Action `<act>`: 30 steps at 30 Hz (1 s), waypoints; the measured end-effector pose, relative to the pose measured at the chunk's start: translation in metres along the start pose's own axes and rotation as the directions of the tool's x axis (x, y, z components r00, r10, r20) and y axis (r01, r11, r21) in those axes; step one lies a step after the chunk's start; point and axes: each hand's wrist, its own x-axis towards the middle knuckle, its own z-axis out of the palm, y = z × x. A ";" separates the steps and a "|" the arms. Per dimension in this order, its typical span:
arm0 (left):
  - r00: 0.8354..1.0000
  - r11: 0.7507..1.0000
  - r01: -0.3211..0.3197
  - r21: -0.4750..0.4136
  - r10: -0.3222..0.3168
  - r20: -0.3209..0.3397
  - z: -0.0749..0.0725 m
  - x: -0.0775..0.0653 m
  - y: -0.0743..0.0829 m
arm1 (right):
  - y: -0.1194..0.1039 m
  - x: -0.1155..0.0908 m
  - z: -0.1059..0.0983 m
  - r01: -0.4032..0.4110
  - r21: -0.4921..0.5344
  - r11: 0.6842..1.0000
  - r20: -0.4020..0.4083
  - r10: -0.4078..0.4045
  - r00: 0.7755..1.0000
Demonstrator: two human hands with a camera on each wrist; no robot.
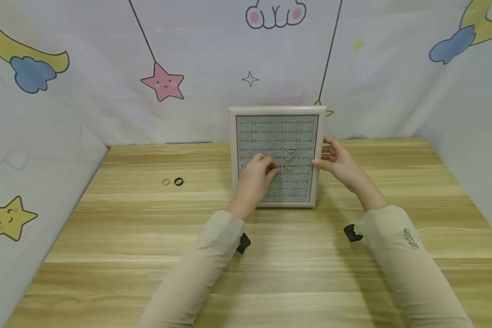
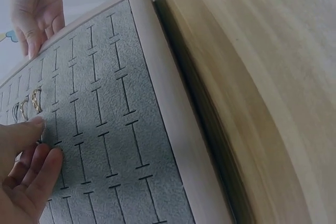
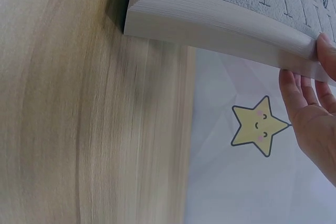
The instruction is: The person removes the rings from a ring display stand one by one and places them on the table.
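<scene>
A ring display board (image 1: 276,187) with grey slotted padding and a pale frame stands upright on the table. Three rings sit in one column of its slots: a silver ring (image 1: 289,150), a gold ring (image 1: 288,159) and another gold ring (image 1: 289,167). My left hand (image 1: 255,177) is at the padding just left of them, thumb and fingertips pinching a small ring (image 2: 40,141) that they mostly hide. At the board's right side, my right hand (image 1: 341,166) grips the frame (image 3: 220,32), thumb on the front and fingers behind.
On the table (image 1: 147,237) to the left lie a thin ring (image 1: 166,182) and a thicker black ring (image 1: 178,181). A printed white curtain (image 1: 213,54) hangs close behind the board and along the table's sides.
</scene>
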 end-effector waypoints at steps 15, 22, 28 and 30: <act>0.999 0.954 0.047 -0.296 -0.050 0.000 -0.014 0.006 -0.007 | 0.000 0.001 0.000 0.001 0.001 1.000 0.003 -0.001 1.000; 0.994 0.927 -0.011 -0.375 -0.030 -0.102 -0.028 0.005 -0.008 | 0.000 -0.001 0.000 -0.002 -0.009 1.000 -0.003 0.001 1.000; 0.982 0.899 0.020 -0.437 -0.099 -0.158 -0.046 0.005 -0.017 | 0.000 -0.001 0.000 -0.003 0.000 1.000 -0.001 0.003 1.000; 0.975 0.890 0.041 -0.455 -0.135 -0.176 -0.051 0.004 -0.022 | 0.000 -0.001 0.000 -0.002 0.001 1.000 0.000 0.002 1.000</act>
